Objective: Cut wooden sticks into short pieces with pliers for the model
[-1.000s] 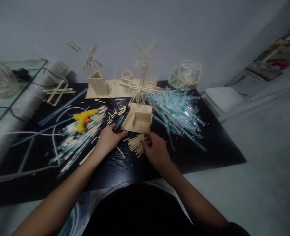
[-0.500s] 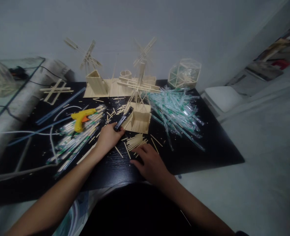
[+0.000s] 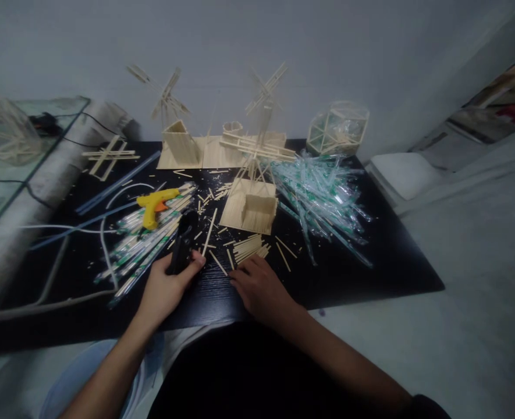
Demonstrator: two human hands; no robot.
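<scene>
My left hand (image 3: 164, 289) is closed around a black hand-held tool (image 3: 181, 244), its exact kind unclear, tilted up over the table. A thin wooden stick (image 3: 210, 231) runs up from beside my left thumb; whether it is gripped too I cannot tell. My right hand (image 3: 263, 289) rests low at the near end of a small pile of short wooden sticks (image 3: 249, 249). Its fingers are drawn together and what they hold, if anything, is hidden. Just beyond the pile stands a wooden stick windmill model (image 3: 235, 203) on a flat base.
A yellow glue gun (image 3: 152, 203) lies on plastic-wrapped sticks at left. Many clear-and-green wrappers (image 3: 322, 192) heap up at right. Further stick models (image 3: 181, 145) line the back of the black table (image 3: 397, 262). A white cable (image 3: 104, 250) loops at left.
My left hand has drawn back and left, swinging the black tool away from the windmill base. My right hand has moved off the pile's top toward me, and its fingers have closed up.
</scene>
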